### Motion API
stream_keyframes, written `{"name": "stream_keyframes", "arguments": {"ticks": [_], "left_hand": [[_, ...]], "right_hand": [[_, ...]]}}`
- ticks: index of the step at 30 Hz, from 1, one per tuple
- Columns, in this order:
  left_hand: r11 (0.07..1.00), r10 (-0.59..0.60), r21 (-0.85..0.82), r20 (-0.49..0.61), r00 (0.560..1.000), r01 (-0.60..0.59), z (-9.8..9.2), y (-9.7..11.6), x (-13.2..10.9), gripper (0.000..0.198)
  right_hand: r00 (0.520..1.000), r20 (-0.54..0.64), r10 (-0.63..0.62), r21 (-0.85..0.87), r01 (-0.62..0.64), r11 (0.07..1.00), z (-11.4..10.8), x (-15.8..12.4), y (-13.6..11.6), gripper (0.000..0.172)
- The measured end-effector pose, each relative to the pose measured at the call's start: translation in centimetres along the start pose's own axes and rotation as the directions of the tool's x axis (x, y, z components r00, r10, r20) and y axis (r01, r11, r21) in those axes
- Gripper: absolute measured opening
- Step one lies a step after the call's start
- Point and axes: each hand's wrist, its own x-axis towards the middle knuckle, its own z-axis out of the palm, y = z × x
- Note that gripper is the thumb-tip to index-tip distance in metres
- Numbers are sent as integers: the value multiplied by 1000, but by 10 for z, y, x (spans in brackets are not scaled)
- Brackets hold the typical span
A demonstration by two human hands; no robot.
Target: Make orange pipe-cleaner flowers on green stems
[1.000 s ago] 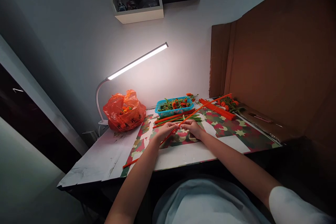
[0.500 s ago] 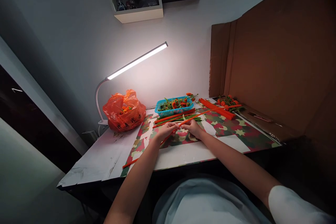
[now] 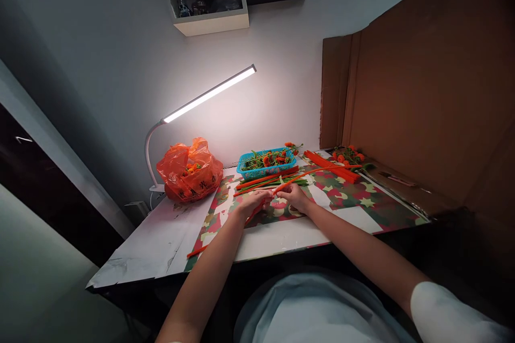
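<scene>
My left hand and my right hand are close together over the front middle of the table, fingers pinched on long orange pipe cleaners. One strand runs from my fingers off to the right, over an orange bundle. Another orange length slants down to the left under my left forearm, its end near the table's front edge. Fine detail between my fingertips is too small to make out. Just beyond my hands lie loose green stems and more orange strips.
A blue basket of orange flowers and greenery stands at the back. Left of it is an orange plastic bag beside a lit lamp. More orange flowers and a cutter-like tool lie by the cardboard wall.
The right end of the orange strand has dropped slightly and shifted left. Both hands stay in nearly the same place, still pinching.
</scene>
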Motion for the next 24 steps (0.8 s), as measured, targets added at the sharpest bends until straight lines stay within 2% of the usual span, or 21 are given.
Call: {"name": "stream_keyframes", "arguments": {"ticks": [2, 3, 5, 7, 9, 11, 13, 15, 17, 20, 24], "left_hand": [[990, 54, 131, -63, 997, -46, 1, -1, 1, 29], [966, 122, 243, -113, 986, -91, 2, -2, 1, 30], [851, 308, 494, -199, 930, -176, 5, -3, 2, 29], [707, 457, 680, -225, 861, -197, 7, -4, 3, 25], [619, 524, 764, -229, 821, -183, 9, -4, 3, 18], [594, 540, 785, -228, 810, -175, 11, -4, 4, 13], [598, 538, 781, -224, 813, -181, 12, -3, 5, 13], [625, 508, 758, -216, 834, -185, 11, -3, 5, 17], [706, 438, 678, -191, 878, -204, 10, -2, 4, 25], [856, 318, 466, -134, 938, -224, 7, 0, 3, 34], [912, 282, 345, -140, 949, -220, 7, 3, 1, 39]], "right_hand": [[1000, -28, -2, -7, 1, 1000, 0, 3, 5, 19], [999, -54, 0, -9, 0, 1000, -1, 5, 8, 19], [993, -120, 15, -21, -17, 1000, -2, 8, 13, 19], [984, -175, 41, -37, -48, 998, -2, 10, 17, 18], [976, -206, 73, -43, -84, 996, -3, 10, 18, 18], [970, -224, 99, -38, -110, 993, -3, 10, 18, 20], [969, -228, 97, -38, -108, 993, -4, 10, 19, 21], [975, -217, 53, -42, -63, 997, -4, 11, 20, 21], [984, -179, -5, -30, 0, 1000, -4, 12, 21, 21], [993, -97, -66, 30, 69, 997, -3, 13, 21, 22], [994, -61, -87, 87, 93, 992, -3, 11, 16, 24]]}}
